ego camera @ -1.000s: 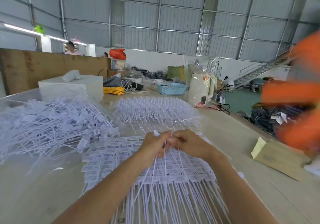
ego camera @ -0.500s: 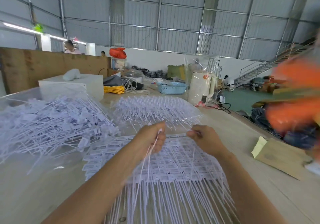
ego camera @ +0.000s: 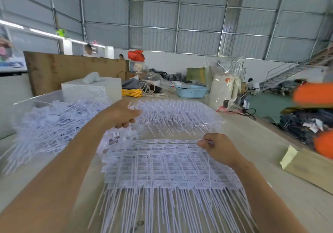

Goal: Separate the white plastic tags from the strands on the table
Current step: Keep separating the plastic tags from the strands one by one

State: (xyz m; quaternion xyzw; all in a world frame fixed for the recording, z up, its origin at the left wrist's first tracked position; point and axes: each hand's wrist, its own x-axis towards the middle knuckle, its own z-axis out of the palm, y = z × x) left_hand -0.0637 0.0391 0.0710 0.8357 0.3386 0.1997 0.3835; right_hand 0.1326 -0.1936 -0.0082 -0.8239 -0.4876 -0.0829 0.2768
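A stack of joined white plastic tags (ego camera: pixel 162 168) lies on the table in front of me, its long strands (ego camera: pixel 171 209) pointing toward me. My right hand (ego camera: pixel 218 148) pinches the far right corner of the stack. My left hand (ego camera: pixel 124 113) is raised above the table to the far left, fingers curled round a torn-off bunch of white tags (ego camera: pixel 122 135) that hangs blurred beneath it. A big heap of loose separated tags (ego camera: pixel 52 124) lies at the left.
Another batch of tags under clear film (ego camera: pixel 178 115) lies beyond the stack. A white box (ego camera: pixel 93 88), a blue basket (ego camera: pixel 191 91) and a white kettle (ego camera: pixel 222 92) stand further back. A cardboard piece (ego camera: pixel 306 168) sits at the right; an orange blurred shape (ego camera: pixel 313 94) moves there.
My hands were together at the stack's far edge, then pulled apart. My left hand has swung up and left with a bunch of tags; my right stays on the stack's corner.
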